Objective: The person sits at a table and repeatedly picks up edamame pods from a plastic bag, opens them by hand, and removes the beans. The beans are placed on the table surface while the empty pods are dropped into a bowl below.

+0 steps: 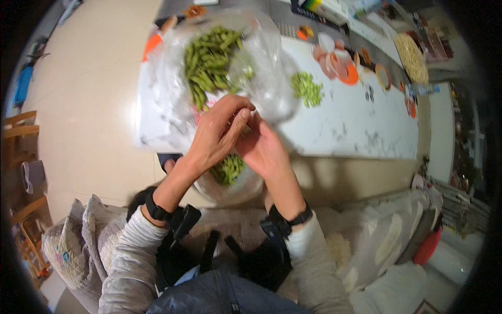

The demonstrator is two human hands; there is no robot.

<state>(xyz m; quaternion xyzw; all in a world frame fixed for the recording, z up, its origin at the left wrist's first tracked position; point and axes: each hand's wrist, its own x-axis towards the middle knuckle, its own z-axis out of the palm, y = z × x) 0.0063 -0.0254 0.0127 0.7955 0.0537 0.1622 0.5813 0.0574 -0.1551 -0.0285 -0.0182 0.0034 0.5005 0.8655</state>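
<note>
My left hand [215, 131] and my right hand [262, 147] meet over the near edge of a white marble-patterned table [329, 133], fingers curled towards each other. A hint of green shows between them, but the fingers hide whatever they may hold. Just beyond lies a heap of green soybean pods [210, 59] on an opened clear plastic bag [270, 74]. To its right, a small pile of shelled green beans [307, 89] rests on the tabletop. Below my hands, a second plastic bag [251, 186] hangs or stands before the table with green pods or hulls [228, 169] inside.
Pink and orange round pieces [333, 59] lie along the table's back right part. A box [325, 11] stands at the far side. Quilted sofa covers [98, 231] lie on both sides of me. Wooden chairs [23, 129] stand at the left on the tiled floor [94, 78].
</note>
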